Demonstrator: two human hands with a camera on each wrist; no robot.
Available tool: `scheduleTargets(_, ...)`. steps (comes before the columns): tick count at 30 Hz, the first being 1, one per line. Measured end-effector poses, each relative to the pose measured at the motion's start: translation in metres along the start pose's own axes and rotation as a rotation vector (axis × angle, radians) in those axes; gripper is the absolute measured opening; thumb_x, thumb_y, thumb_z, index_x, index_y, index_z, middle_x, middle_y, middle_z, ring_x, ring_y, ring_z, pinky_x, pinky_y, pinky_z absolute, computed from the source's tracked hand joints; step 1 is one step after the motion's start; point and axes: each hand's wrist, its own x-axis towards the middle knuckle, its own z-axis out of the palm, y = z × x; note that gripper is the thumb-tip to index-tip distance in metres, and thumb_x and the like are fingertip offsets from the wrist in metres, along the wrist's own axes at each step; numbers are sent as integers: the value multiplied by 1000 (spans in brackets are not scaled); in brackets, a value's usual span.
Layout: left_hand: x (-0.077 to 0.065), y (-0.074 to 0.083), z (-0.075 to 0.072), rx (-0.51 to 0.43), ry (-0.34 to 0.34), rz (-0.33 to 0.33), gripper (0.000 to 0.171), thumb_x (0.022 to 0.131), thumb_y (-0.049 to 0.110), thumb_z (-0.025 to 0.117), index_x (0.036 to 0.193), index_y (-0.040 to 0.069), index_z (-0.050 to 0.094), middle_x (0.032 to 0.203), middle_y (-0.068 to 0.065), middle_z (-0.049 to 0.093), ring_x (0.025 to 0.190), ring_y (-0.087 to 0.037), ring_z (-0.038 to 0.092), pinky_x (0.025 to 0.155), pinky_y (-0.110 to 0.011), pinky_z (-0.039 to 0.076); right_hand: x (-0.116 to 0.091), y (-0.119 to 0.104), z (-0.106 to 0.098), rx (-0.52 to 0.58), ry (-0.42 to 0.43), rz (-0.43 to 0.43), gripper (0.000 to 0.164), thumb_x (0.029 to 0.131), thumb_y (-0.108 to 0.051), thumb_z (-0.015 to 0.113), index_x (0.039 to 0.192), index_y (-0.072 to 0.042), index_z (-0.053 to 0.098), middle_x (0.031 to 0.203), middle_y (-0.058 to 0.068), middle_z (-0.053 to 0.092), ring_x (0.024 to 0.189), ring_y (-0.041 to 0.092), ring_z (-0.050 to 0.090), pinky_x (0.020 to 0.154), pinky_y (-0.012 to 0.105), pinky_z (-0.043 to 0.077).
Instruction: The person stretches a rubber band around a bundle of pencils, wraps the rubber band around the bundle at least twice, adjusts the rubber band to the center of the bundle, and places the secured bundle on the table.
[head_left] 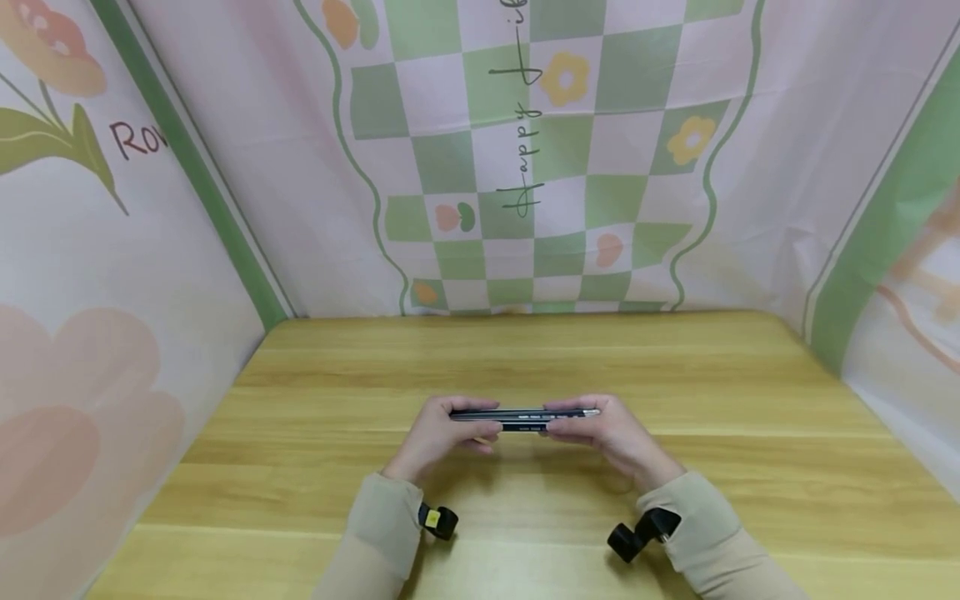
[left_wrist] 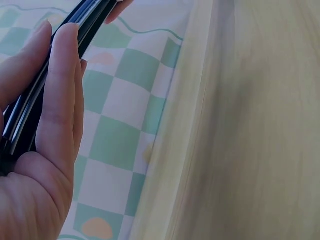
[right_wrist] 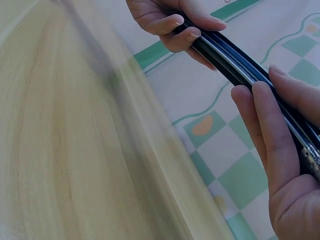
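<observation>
In the head view a small bundle of dark, slim pencils (head_left: 522, 414) lies level across both hands, held over the table. My left hand (head_left: 442, 429) grips its left end between thumb and fingers. The right end is gripped the same way by my right hand (head_left: 609, 431). Pale print shows along the dark barrels. Silvery metal ends (right_wrist: 311, 157) show near the right palm in the right wrist view. The left wrist view has the bundle (left_wrist: 31, 107) running between the thumb and straighter fingers, its lower end partly hidden by the palm.
A wood-grain table (head_left: 525, 358) spreads beneath the hands. Behind it hangs a green-and-white checked cloth (head_left: 502, 158), with printed cloth walls at both sides. Black wrist cameras (head_left: 444, 523) sit at the beige sleeves (head_left: 382, 517).
</observation>
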Motion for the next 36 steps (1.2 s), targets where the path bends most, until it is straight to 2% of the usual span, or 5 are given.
scheduleTargets(8,0,0,2,19,5,-2,49,83,7,80,126,-8,63,104,-21,73,84,-29,74,76,-38,65,0,3,-3,-1,0,20,26,87,6,69,99,-16,76,101,4,74,90,17,74,87,29,62)
scheduleTargets(16,1,0,-1,-20,-8,-6,48,82,6,80,125,-9,63,108,-22,72,87,-25,75,81,-41,65,0,-1,-5,3,-9,31,23,88,4,68,107,-8,74,106,8,73,92,19,74,88,30,61)
scheduleTargets(24,2,-1,1,-66,40,22,38,79,6,82,114,-4,71,115,-18,70,92,-26,74,86,-46,62,-1,-3,-4,37,-26,17,25,89,6,66,101,-14,76,102,7,73,90,19,74,88,30,61)
scheduleTargets(29,2,-2,6,-124,44,22,37,79,4,82,113,-6,71,112,-20,72,92,-29,74,88,-41,62,-1,-4,-3,36,-23,8,25,89,7,66,101,-13,76,101,6,74,90,19,75,87,30,62)
scheduleTargets(36,3,-6,6,-135,52,22,35,79,1,81,111,-9,70,110,-21,72,92,-28,74,89,-37,62,-2,-6,-2,18,-16,2,23,89,6,66,103,-11,75,101,4,74,90,19,74,87,30,62)
